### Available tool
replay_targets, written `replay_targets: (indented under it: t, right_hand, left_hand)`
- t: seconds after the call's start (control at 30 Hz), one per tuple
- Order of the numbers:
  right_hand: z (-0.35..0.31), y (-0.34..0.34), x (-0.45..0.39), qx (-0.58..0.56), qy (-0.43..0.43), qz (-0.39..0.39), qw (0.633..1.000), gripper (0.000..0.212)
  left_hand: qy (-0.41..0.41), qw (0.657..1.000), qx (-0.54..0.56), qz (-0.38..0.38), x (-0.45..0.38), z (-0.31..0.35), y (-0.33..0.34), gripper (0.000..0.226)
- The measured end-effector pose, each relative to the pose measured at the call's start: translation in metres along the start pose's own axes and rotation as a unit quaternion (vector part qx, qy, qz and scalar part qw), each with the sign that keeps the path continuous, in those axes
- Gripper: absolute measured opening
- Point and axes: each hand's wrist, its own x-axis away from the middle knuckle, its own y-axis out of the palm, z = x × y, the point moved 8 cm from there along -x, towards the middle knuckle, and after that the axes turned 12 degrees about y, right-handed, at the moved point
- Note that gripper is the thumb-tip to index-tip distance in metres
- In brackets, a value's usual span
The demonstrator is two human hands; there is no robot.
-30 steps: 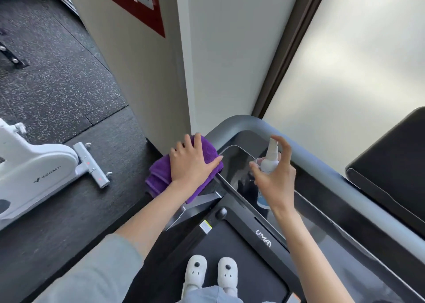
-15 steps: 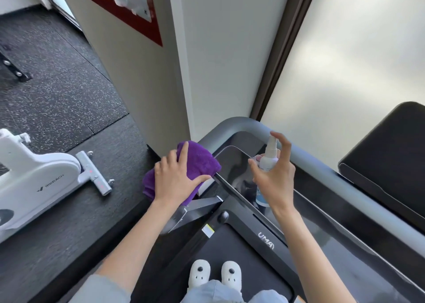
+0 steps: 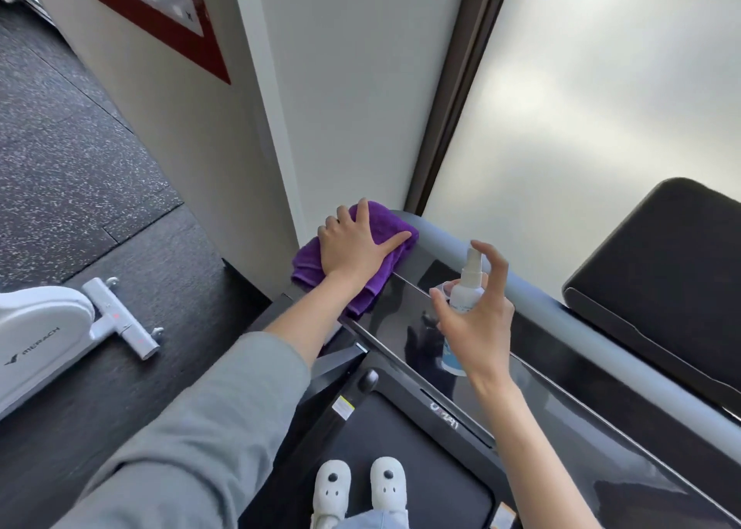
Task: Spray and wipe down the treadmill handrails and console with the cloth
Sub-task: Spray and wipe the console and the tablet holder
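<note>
A folded purple cloth (image 3: 385, 273) lies over the left corner of the treadmill's grey handrail (image 3: 533, 308). My left hand (image 3: 353, 245) presses flat on the cloth, fingers spread. My right hand (image 3: 477, 320) holds a small white spray bottle (image 3: 467, 284) upright above the glossy black console (image 3: 401, 320), with the index finger raised just above the nozzle. The console's dark panel reflects the hand and the bottle.
A white wall corner and a dark window frame (image 3: 461, 99) stand right behind the handrail. A white exercise bike base (image 3: 52, 336) sits on the floor at the left. A black padded machine (image 3: 673, 255) is at the right. My white slippers (image 3: 357, 488) rest on the treadmill belt.
My left hand has slid the purple cloth up from the side rail onto the handrail's left corner. My right hand keeps the bottle over the console, its index finger now lifted off the nozzle.
</note>
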Motion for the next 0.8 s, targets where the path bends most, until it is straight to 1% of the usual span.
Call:
replay_targets:
  t: [0.1,0.17,0.23,0.33,0.4,0.53,0.6,0.67,0.8]
  right_hand:
    - [-0.003,-0.011,0.002,0.008,-0.004,0.018,1.0,0.068]
    - [-0.003,-0.015,0.004,0.009,0.002,0.019,1.0,0.068]
    - [-0.003,-0.015,0.006,0.005,0.005,0.015,1.0,0.068]
    - [-0.005,-0.012,0.009,-0.001,0.006,0.005,1.0,0.068]
    - [-0.006,-0.01,0.009,-0.01,0.01,0.0,1.0,0.068]
    - [-0.005,-0.009,0.009,-0.021,0.012,-0.004,1.0,0.074]
    - [-0.002,-0.013,0.008,-0.019,0.009,0.002,1.0,0.074]
    - [0.002,-0.019,0.007,-0.014,0.009,0.014,1.0,0.072]
    - [0.01,-0.034,0.007,-0.013,0.015,0.038,0.999,0.07]
  left_hand:
    - [0.031,0.999,0.023,-0.021,-0.014,0.006,0.003,0.097]
    - [0.039,0.997,0.057,-0.034,-0.007,-0.003,0.003,0.093]
    - [0.028,0.996,0.079,-0.042,0.011,-0.015,0.0,0.093]
    - [-0.001,0.997,0.069,-0.039,0.051,-0.035,-0.006,0.093]
    - [-0.002,0.999,0.05,-0.012,0.078,-0.048,-0.009,0.086]
    - [0.052,0.994,0.002,0.092,0.104,-0.054,-0.01,0.065]
    - [0.054,0.992,0.005,0.111,0.092,-0.046,-0.009,0.061]
    - [0.064,0.992,0.011,0.106,0.069,-0.031,-0.007,0.06]
    - [0.085,0.995,0.007,0.048,0.006,0.009,0.002,0.064]
